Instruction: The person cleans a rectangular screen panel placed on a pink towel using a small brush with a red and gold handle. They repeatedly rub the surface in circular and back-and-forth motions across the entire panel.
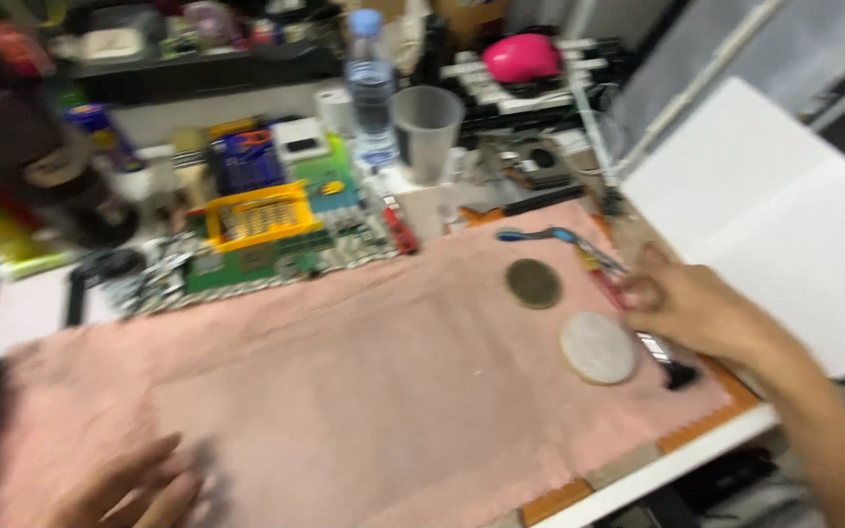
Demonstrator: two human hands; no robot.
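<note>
Your left hand lies nearest you, at the near left corner of the pink cloth, fingers loosely spread and flat on the fabric, holding nothing; it is blurred. Your right hand reaches in over the cloth's right edge, fingers curled together, and the blur keeps you from telling whether it pinches anything. Just left of that hand, on the cloth, sits a pale grey disc, and a darker olive disc lies a little farther up the cloth. Beyond the cloth's far edge stand a green circuit board, a yellow tray, a clear cup and a water bottle.
</note>
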